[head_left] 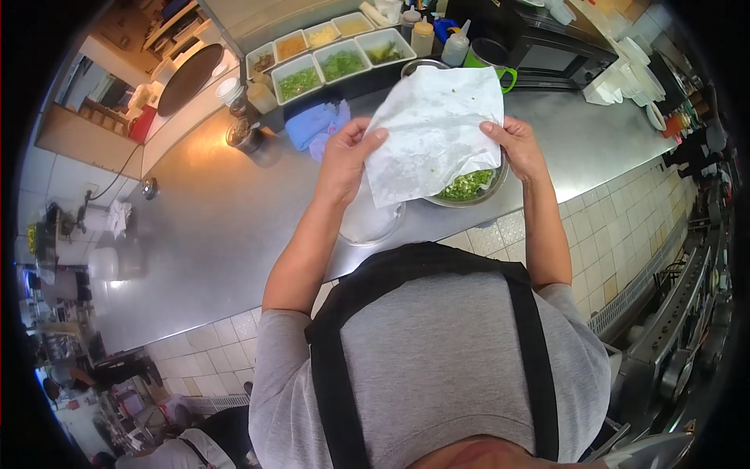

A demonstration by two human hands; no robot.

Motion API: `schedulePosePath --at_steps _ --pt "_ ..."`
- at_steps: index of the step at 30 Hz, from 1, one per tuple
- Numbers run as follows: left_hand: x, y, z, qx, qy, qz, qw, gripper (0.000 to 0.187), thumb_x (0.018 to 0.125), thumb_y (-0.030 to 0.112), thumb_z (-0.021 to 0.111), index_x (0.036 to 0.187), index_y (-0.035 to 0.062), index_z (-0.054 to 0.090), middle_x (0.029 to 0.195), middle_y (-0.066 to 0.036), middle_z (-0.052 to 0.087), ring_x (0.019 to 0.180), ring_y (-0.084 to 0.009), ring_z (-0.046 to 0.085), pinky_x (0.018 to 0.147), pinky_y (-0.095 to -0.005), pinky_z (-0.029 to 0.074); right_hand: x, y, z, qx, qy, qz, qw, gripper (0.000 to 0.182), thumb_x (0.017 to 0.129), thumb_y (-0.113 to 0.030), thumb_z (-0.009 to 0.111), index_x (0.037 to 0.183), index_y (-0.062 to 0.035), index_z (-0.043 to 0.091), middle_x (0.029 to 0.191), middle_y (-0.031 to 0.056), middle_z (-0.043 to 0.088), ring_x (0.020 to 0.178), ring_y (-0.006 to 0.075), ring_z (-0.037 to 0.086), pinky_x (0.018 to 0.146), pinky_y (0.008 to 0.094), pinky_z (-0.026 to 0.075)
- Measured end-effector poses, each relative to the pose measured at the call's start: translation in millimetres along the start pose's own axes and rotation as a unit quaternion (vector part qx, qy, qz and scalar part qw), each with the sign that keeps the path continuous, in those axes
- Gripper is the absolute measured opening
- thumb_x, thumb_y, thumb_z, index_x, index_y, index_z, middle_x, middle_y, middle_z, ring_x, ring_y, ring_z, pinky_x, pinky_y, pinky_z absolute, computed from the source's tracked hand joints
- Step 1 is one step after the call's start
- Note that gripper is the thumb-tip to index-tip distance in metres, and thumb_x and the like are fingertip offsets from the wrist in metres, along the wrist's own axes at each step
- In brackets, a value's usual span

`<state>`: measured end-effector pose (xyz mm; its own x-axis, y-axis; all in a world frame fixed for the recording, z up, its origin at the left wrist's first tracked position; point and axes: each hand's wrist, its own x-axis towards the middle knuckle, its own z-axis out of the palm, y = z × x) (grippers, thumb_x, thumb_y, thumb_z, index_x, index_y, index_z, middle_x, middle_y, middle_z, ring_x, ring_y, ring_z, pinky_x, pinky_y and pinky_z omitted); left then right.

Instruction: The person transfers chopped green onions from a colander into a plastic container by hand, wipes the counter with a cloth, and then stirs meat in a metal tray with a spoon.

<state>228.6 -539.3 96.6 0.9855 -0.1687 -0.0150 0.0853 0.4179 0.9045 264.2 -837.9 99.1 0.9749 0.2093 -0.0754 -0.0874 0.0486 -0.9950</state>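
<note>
A white paper sheet (433, 129) with a few green bits on it is stretched between both hands. My left hand (349, 152) pinches its left edge, and my right hand (517, 147) pinches the right edge. Beneath the sheet, partly covered, a metal bowl (500, 181) holds chopped greens (467, 186). A second round bowl (369, 221) with something whitish in it sits nearer my body, to the left of the greens and partly hidden by the sheet.
Trays of chopped ingredients (341, 62) line the counter's back. A blue cloth (311, 125) and a dark jar (244, 137) lie left of the sheet. Squeeze bottles (455, 48), a green-handled container (488, 55) and a microwave (547, 59) stand behind. Another person (183, 449) is at lower left.
</note>
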Motion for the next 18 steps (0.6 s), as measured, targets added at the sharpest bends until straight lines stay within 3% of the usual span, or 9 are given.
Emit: schedulePosePath --at_steps 5,10,16,18 --pt "-17.9 9.3 -7.7 -0.024 0.108 0.093 0.990 0.020 0.091 0.012 0.061 0.107 0.0000 0.063 0.096 -0.004 0.066 0.084 -0.0097 0.061 0.077 -0.0233 0.047 -9.3 -17.0 23.9 0.002 -0.055 -0.080 0.995 0.023 0.087 -0.011 0.066 0.106 0.0021 0.065 0.097 0.0057 0.068 0.084 0.0110 0.062 0.078 0.0259 0.050" --pt "-33.6 5.1 -14.6 -0.048 0.084 0.058 0.994 0.021 0.091 0.010 0.060 0.109 -0.0005 0.063 0.104 -0.006 0.066 0.092 -0.0115 0.060 0.082 -0.0253 0.047 1.1 -10.5 34.6 0.023 -0.096 -0.090 0.991 0.024 0.088 -0.011 0.064 0.109 0.0016 0.066 0.100 0.0038 0.067 0.089 0.0090 0.059 0.082 0.0243 0.046" --pt "-52.9 15.6 -27.0 -0.027 0.041 0.043 0.998 0.019 0.089 0.003 0.059 0.107 -0.0002 0.063 0.104 -0.005 0.064 0.093 -0.0106 0.058 0.083 -0.0258 0.045 2.1 -8.7 43.1 0.067 -0.102 -0.072 0.990 0.021 0.087 -0.004 0.062 0.106 0.0031 0.065 0.103 0.0050 0.066 0.093 0.0133 0.061 0.086 0.0283 0.047" --pt "-56.6 16.8 -35.3 -0.022 0.036 0.031 0.999 0.019 0.087 0.000 0.058 0.105 -0.0003 0.064 0.105 -0.005 0.063 0.093 -0.0105 0.058 0.083 -0.0259 0.044 4.9 -10.2 44.0 0.075 -0.131 -0.093 0.984 0.010 0.086 -0.001 0.059 0.093 0.0014 0.066 0.095 0.0040 0.064 0.086 0.0125 0.060 0.079 0.0267 0.047"
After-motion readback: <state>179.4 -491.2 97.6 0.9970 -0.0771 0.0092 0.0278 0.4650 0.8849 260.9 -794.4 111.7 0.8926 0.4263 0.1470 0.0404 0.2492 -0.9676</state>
